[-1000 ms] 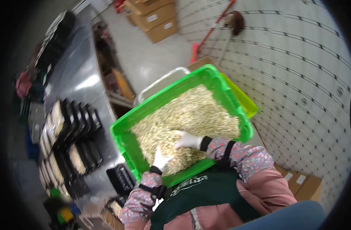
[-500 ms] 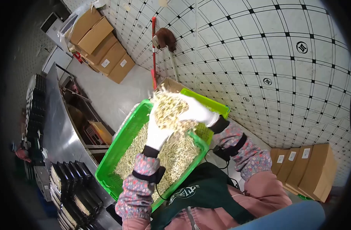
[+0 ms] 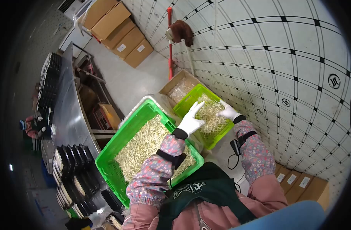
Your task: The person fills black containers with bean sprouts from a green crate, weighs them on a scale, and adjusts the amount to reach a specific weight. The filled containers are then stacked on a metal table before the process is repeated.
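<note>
Bean sprouts (image 3: 144, 143) fill much of the large green basket (image 3: 110, 168) in front of me. To its right stands a smaller yellow-green basket (image 3: 215, 142) with a heap of bean sprouts (image 3: 211, 115) in it. My left hand (image 3: 190, 122), white-gloved, is over the edge between the two baskets, fingers spread and holding nothing. On the far side of that heap, my right hand (image 3: 229, 112), also gloved, has its fingers apart at the smaller basket's right rim, close to or touching the sprouts.
A cardboard box (image 3: 179, 86) with clear plastic inside sits behind the smaller basket. Left is a metal table (image 3: 70, 103) with stacked black trays (image 3: 74, 157). Cartons (image 3: 121, 34) and a red-handled pole (image 3: 170, 46) stand along the tiled wall. Another person (image 3: 33, 126) is far left.
Both hands held a clump of bean sprouts above the large green basket. They have moved right to the smaller basket and let go of the sprouts; my fingers are now spread.
</note>
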### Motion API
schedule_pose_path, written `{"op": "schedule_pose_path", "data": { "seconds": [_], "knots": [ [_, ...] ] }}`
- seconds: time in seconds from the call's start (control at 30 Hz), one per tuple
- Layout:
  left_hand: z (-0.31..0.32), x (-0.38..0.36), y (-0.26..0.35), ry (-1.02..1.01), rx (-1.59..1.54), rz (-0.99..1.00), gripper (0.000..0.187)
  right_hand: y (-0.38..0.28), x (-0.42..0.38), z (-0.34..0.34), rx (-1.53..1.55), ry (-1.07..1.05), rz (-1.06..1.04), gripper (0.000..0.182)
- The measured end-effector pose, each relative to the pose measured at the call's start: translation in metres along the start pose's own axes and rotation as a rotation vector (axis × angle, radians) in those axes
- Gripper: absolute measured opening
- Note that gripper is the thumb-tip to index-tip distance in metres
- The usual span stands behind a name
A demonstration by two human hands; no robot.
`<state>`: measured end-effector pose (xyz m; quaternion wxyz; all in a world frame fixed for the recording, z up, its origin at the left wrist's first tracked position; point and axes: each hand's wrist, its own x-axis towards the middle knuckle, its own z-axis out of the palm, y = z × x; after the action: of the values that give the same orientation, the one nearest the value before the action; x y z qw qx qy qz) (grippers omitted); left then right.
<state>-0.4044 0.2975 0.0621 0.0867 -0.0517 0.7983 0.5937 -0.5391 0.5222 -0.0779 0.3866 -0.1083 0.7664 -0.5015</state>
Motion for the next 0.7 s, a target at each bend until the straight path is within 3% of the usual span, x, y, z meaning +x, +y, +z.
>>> {"op": "schedule_pose_path", "data": {
  "seconds": [0.03, 0.1, 0.17, 0.23, 0.37, 0.47, 0.57, 0.6, 0.7],
  "knots": [
    [-0.013, -0.013, 0.006, -0.024, -0.106, 0.069, 0.081, -0.005, 0.001, 0.001, -0.004, -0.021, 0.001, 0.092],
    [-0.043, -0.056, 0.036, 0.109, -0.332, -0.023, 0.064, -0.016, 0.007, 0.002, 0.048, 0.005, -0.022, 0.087],
    [-0.075, -0.105, 0.045, 0.335, -0.331, 0.002, 0.054, -0.026, 0.013, 0.011, -0.01, 0.038, -0.087, 0.081],
    [-0.109, -0.161, 0.034, 0.619, -0.19, 0.008, 0.047, -0.061, 0.008, 0.018, 0.164, 0.099, -0.164, 0.077],
    [-0.158, -0.301, -0.074, 1.06, -0.058, -0.138, 0.052, -0.148, -0.01, 0.049, 0.094, 0.102, -0.417, 0.056],
    [-0.161, -0.412, -0.158, 1.116, 0.156, -0.427, 0.058, -0.224, -0.033, 0.112, 0.154, -0.09, -0.517, 0.052],
    [-0.15, -0.461, -0.193, 1.026, 0.266, -0.697, 0.069, -0.281, -0.059, 0.198, 0.042, -0.4, -0.53, 0.057],
    [-0.151, -0.468, -0.208, 0.984, 0.326, -0.673, 0.072, -0.29, -0.069, 0.233, 0.025, -0.534, -0.483, 0.058],
    [-0.158, -0.458, -0.222, 0.899, 0.248, -0.555, 0.078, -0.255, -0.062, 0.347, -0.197, -0.789, -0.681, 0.063]
  ]
}}
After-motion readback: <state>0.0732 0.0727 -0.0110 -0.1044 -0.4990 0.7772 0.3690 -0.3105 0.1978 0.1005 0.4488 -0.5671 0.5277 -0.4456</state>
